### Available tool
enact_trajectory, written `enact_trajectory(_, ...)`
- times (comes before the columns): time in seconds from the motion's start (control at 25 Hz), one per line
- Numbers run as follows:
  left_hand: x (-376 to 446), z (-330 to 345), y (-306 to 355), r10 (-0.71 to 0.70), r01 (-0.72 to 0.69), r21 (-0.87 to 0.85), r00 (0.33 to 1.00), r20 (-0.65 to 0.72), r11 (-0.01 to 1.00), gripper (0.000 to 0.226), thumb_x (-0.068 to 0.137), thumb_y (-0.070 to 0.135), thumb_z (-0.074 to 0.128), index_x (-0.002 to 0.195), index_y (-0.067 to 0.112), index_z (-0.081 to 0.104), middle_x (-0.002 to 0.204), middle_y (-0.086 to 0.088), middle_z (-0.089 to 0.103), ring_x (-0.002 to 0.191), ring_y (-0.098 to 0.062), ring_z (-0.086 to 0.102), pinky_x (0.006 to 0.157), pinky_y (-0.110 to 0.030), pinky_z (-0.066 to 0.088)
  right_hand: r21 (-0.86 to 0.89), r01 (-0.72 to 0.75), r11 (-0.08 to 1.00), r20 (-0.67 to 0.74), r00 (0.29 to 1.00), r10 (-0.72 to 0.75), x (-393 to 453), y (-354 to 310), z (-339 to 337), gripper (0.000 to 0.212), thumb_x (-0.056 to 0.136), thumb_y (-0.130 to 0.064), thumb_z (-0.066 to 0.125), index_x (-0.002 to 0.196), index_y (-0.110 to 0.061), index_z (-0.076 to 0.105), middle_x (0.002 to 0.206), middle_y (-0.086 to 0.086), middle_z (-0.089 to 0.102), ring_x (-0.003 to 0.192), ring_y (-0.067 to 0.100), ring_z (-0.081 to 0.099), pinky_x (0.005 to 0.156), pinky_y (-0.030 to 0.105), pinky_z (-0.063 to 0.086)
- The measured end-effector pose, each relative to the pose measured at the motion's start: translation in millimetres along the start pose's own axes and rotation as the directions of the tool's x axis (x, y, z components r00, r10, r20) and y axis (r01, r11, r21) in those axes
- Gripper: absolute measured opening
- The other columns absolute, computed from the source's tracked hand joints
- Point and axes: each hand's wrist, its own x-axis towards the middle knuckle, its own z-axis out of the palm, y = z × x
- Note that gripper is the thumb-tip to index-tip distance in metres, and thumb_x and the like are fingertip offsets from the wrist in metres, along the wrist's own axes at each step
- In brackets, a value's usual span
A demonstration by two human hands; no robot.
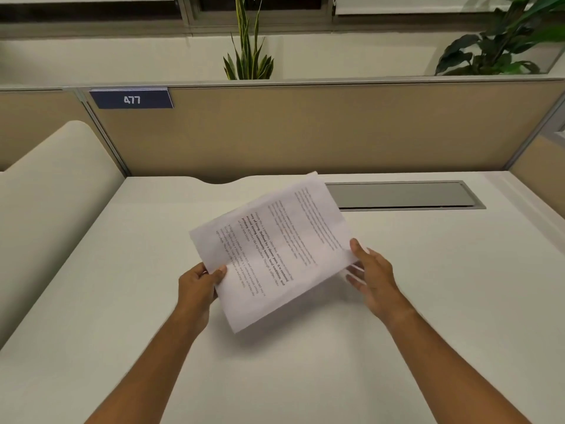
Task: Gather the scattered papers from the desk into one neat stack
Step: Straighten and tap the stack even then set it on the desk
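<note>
A stack of white printed papers (275,249) hangs tilted above the middle of the white desk (428,286), text running diagonally. My left hand (198,286) pinches the stack's near-left edge, thumb on top. My right hand (371,278) holds the right edge, thumb on top and fingers spread beneath the sheets. No other loose sheet shows on the desk.
A grey cable hatch (403,194) is set into the desk at the back right. Beige partition walls (305,133) enclose the desk, with a blue "477" sign (132,99) at upper left. Plants (249,56) stand behind the partition.
</note>
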Motion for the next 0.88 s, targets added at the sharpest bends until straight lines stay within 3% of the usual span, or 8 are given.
enact_trajectory(0.08,-10.3,13.5,-7.5,-0.043,0.038,-0.105,0.998,-0.046,0.994,0.019,0.091,-0.003,0.060,0.103,0.011,0.065,0.103,-0.009,0.071,0.090,-0.026,0.068,0.073,-0.033,0.055,0.106,-0.097,0.990,0.129,0.988,0.083,-8.8,8.9,11.7,0.043,0.082,-0.038,0.075,0.117,-0.014,0.066,0.111,0.009,0.074,0.104,0.029,0.069,0.081,0.039,0.057)
enact_trajectory(0.2,-28.1,28.6,-21.8,-0.099,0.098,-0.173,0.995,0.001,0.980,0.018,0.091,-0.001,0.059,0.100,0.013,0.066,0.100,-0.004,0.074,0.091,-0.024,0.069,0.075,-0.036,0.055,0.176,-0.051,0.983,0.210,0.978,0.013,-18.3,13.7,32.8,0.032,0.086,-0.020,0.073,0.117,-0.012,0.067,0.113,0.008,0.075,0.101,0.025,0.072,0.073,0.036,0.060)
enact_trajectory(0.32,-34.0,23.6,-25.0,-0.091,0.099,-0.134,0.993,0.069,0.986,0.018,0.088,0.000,0.064,0.101,0.013,0.068,0.096,-0.002,0.077,0.088,-0.022,0.070,0.071,-0.034,0.055,0.121,0.079,0.989,0.194,0.976,-0.102,-17.8,1.0,36.0,0.029,0.088,-0.007,0.068,0.117,-0.013,0.068,0.111,0.003,0.076,0.100,0.021,0.073,0.069,0.032,0.060)
enact_trajectory(0.44,-19.6,5.1,-6.2,-0.052,0.060,-0.108,0.996,0.072,0.992,0.008,0.086,0.006,0.066,0.091,0.010,0.069,0.084,-0.003,0.074,0.081,-0.025,0.064,0.067,-0.032,0.052,-0.020,0.158,0.987,0.269,0.952,-0.147,-14.9,-20.0,23.9,0.029,0.088,-0.006,0.068,0.117,-0.012,0.068,0.108,0.001,0.077,0.097,0.018,0.074,0.065,0.027,0.059)
enact_trajectory(0.56,-11.5,2.2,17.5,0.030,-0.056,0.121,0.978,0.207,0.991,0.007,0.086,0.013,0.069,0.090,0.009,0.072,0.085,-0.011,0.074,0.079,-0.025,0.067,0.067,-0.031,0.057,-0.187,0.232,0.955,0.364,0.919,-0.151,-13.5,-35.3,19.1,0.027,0.087,-0.008,0.070,0.114,-0.010,0.070,0.106,0.004,0.077,0.096,0.022,0.074,0.070,0.031,0.060)
enact_trajectory(0.68,-14.6,16.1,27.4,0.201,-0.266,0.262,0.947,0.249,0.928,0.012,0.084,0.012,0.074,0.088,0.001,0.069,0.090,-0.023,0.074,0.085,-0.035,0.071,0.079,-0.043,0.061,-0.243,0.358,0.902,0.351,0.899,-0.262,-18.2,-42.2,28.3,0.017,0.087,-0.010,0.072,0.103,-0.015,0.073,0.098,0.001,0.079,0.090,0.022,0.075,0.068,0.029,0.060)
enact_trajectory(0.76,-14.8,21.7,31.4,0.319,-0.370,0.275,0.923,0.215,0.887,0.007,0.084,0.013,0.074,0.084,0.006,0.071,0.087,-0.015,0.076,0.086,-0.034,0.072,0.080,-0.044,0.060,-0.244,0.427,0.871,0.322,0.883,-0.343,-19.7,-45.8,34.2,0.015,0.087,-0.013,0.072,0.101,-0.019,0.073,0.095,-0.001,0.079,0.086,0.019,0.076,0.068,0.028,0.061)
enact_trajectory(0.88,-12.3,21.0,29.2,0.379,-0.416,0.295,0.909,0.175,0.860,0.006,0.084,0.015,0.074,0.079,0.017,0.071,0.082,-0.001,0.077,0.082,-0.026,0.073,0.079,-0.039,0.060,-0.271,0.472,0.839,0.311,0.868,-0.388,-21.0,-47.9,38.2,0.014,0.087,-0.016,0.072,0.095,-0.028,0.072,0.090,-0.012,0.078,0.082,0.012,0.075,0.064,0.022,0.060)
